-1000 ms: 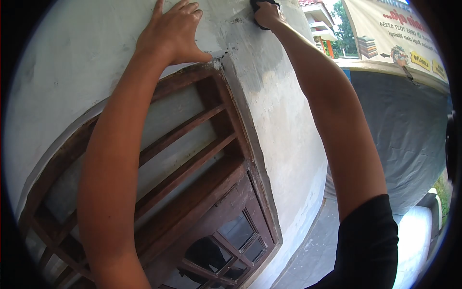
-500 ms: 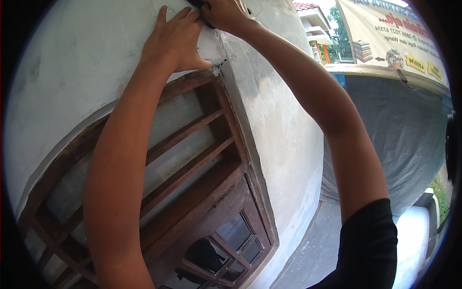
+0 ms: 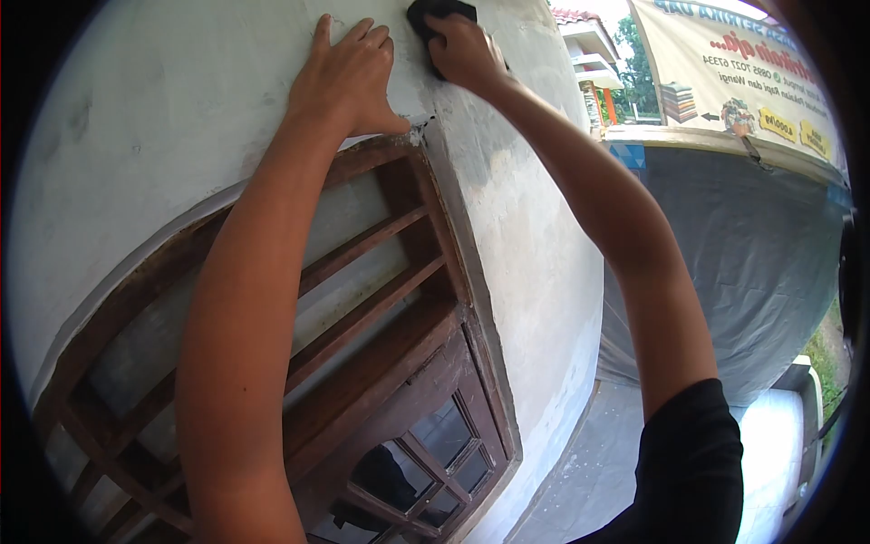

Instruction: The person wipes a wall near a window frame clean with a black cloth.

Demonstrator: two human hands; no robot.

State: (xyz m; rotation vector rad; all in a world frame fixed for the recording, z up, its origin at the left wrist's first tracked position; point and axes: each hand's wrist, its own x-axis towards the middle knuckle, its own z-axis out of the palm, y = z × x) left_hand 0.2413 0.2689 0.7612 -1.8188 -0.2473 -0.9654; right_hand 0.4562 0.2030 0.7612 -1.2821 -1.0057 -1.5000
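Observation:
High on the grey plastered wall [image 3: 154, 100], my left hand [image 3: 349, 82] lies against the surface with its fingers spread and its thumb at the upper corner of the window frame. My right hand [image 3: 464, 50] grips a black sheet [image 3: 442, 9] that looks like sandpaper and presses it to the wall, up and to the right of my left hand. The fingers partly cover the sheet. Below both hands is the brown wooden window frame [image 3: 362, 247] with its slatted upper part.
A brown door or window panel with glass panes [image 3: 444, 435] is below the slats. At right hang a printed banner [image 3: 725, 45] and a grey tarpaulin [image 3: 725, 245]. A grey floor [image 3: 589, 453] shows at the lower right.
My right hand has moved right with the black sheet, which shows more now. My left hand appears slightly lower and further right, still on the wall.

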